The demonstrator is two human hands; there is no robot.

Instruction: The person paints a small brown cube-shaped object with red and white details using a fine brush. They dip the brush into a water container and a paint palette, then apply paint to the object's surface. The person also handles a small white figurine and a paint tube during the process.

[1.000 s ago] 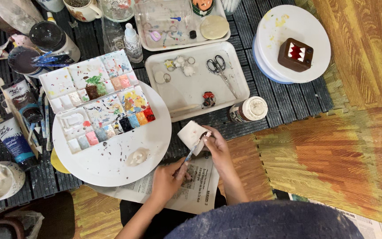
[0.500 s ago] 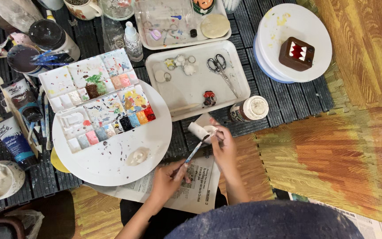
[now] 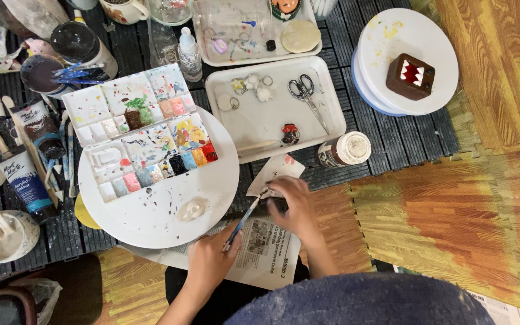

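On the dark slatted mat, the left hand pinches a thin blue paintbrush — tip toward one o'clock — at the small white piece, seemingly gripped by the right hand.

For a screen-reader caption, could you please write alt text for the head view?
A left hand holds a thin paintbrush to a small white piece gripped by the right hand, beside a paint palette on a round white plate.

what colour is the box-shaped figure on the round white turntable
Brown box-shaped figure, with a red mouth and white jagged teeth; head view, on the round white turntable.
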